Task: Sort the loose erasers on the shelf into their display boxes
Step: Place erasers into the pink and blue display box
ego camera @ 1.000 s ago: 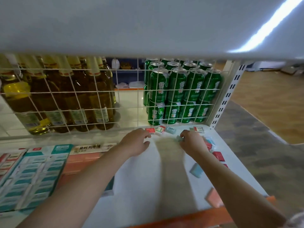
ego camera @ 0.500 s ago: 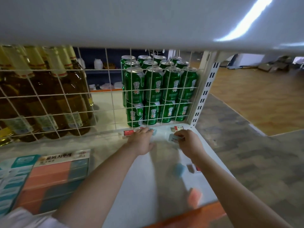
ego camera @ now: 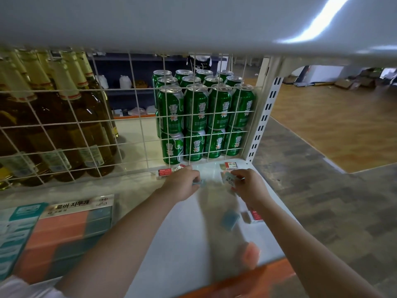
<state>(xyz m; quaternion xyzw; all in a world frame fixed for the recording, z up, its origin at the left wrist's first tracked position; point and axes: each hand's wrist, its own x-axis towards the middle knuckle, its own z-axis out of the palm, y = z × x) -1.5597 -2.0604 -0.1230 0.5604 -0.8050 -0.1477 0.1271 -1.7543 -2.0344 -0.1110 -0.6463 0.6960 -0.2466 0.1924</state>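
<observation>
Hands [ego camera: 182, 186] [ego camera: 249, 186] pinching flat rectangular erasers [ego camera: 229, 179] | glossy white shelf [ego camera: 182, 244]

Counts — green cans [ego camera: 194, 112]: 12 tops visible, stacked two high; display boxes [ego camera: 64, 231]: 2; loose erasers [ego camera: 229, 219] — roughly 8, blurred.

Display box [ego camera: 73, 229] left of the left hand [ego camera: 182, 186]: header reads "러버 지우개", with "16" on a small round mark. Green cans [ego camera: 206, 117] beyond both hands: white characters "雪花". Eraser [ego camera: 229, 180] in right hand [ego camera: 250, 187]: barcode, digits illegible.
</observation>
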